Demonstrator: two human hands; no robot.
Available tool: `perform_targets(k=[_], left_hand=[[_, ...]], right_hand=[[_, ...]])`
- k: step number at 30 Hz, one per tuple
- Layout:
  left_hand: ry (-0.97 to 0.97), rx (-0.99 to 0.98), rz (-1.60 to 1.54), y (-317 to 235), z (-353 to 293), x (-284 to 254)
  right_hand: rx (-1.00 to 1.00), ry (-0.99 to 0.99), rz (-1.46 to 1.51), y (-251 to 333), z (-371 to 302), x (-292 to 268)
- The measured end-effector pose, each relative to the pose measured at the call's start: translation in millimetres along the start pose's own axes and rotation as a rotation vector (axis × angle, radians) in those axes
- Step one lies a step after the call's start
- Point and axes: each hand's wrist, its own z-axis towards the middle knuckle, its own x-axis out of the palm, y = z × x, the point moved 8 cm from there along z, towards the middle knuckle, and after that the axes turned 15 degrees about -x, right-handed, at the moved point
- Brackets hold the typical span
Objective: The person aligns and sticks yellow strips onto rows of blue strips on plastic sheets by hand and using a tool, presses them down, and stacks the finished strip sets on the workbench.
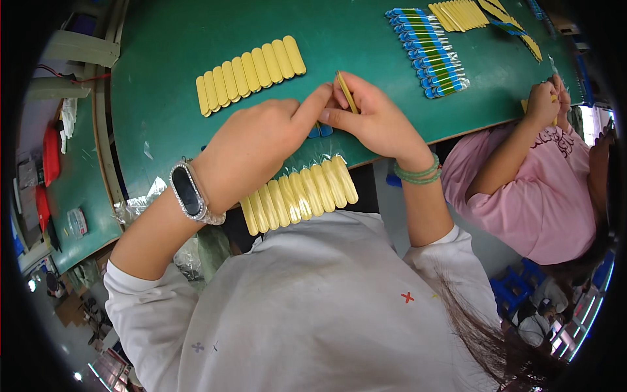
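My right hand [377,124] holds a thin yellow nail file [347,93], seen edge-on, between thumb and fingers. My left hand [274,127] reaches across to it, its index fingertip meeting the right fingers. The left thumb and fingertips are mostly hidden, so whatever they pinch cannot be made out. Under the hands a small blue piece [321,130] shows on the table. Nearer my body, a row of yellow nail files in clear plastic [300,194] hangs over the table edge. Beyond my left hand lies another row of yellow files [251,73], side by side.
The green table [339,32] bears a stack of blue-and-green wrapped files [428,53] at the far right, with more yellow files [459,14] behind it. A co-worker in a pink shirt [522,196] handles a yellow piece on the right. Clear plastic scraps [140,206] lie at left.
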Motion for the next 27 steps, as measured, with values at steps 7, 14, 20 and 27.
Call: perform_targets(k=[7, 14, 20, 27], left_hand=[[0.377, -0.178, -0.23, 26, 25, 2], [0.54, -0.094, -0.239, 31, 34, 9], [0.362, -0.138, -0.238, 34, 15, 3], [0.581, -0.274, -0.194, 40, 25, 7]], right_hand=[[0.007, -0.019, -0.07, 1, 0, -2], [0.021, -0.03, -0.043, -4, 0, 1], [0.008, -0.027, -0.045, 0, 0, -1], [0.036, 0.01, -0.062, -1, 4, 1]])
